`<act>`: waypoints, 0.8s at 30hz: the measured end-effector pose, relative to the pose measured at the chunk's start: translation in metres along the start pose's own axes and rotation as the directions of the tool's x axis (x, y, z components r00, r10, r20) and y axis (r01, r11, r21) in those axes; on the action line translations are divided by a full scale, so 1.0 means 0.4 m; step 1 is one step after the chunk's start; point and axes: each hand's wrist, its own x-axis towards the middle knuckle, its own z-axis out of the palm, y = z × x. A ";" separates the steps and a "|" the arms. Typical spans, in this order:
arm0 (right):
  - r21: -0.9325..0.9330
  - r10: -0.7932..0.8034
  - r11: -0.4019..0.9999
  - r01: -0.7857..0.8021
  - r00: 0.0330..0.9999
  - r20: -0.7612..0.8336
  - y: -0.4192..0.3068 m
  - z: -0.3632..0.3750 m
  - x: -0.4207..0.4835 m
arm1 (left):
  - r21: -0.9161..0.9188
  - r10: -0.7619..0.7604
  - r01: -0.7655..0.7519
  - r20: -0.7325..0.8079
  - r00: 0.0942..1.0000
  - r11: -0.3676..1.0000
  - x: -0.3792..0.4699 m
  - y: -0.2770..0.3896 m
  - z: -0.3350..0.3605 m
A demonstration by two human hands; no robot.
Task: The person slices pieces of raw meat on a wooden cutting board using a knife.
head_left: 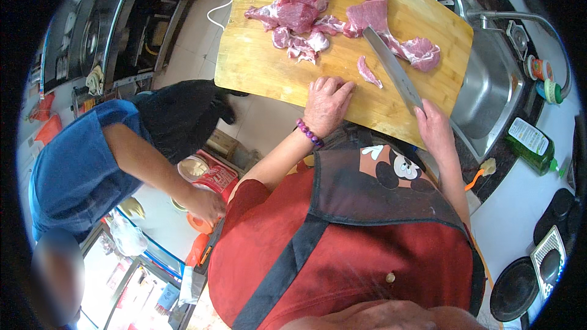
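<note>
My right hand (435,130) grips a long kitchen knife (395,68), its handle hidden in my fist. The blade slants over the wooden cutting board (279,75), tip beside a slab of raw meat (370,16). My left hand (328,98), below a purple bead bracelet, rests palm down at the board's near edge and holds nothing. Between that hand and the blade lies a thin meat strip (368,72). A larger raw meat piece (296,9) with fatty trimmings (300,46) lies at the far left. Right of the blade is a rounded meat chunk (420,53).
A steel sink (488,87) adjoins the board's right side, with a faucet (518,14) above. A green detergent bottle (532,146) and a grater (548,261) are on the right counter. A co-worker in a blue shirt (87,174) reaches towards a red tub (218,176) at left.
</note>
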 end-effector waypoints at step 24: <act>0.021 0.045 0.999 -0.044 0.998 -0.043 0.001 0.022 -0.008 | 0.052 0.464 -0.470 0.094 0.881 0.881 0.191 -0.043 0.015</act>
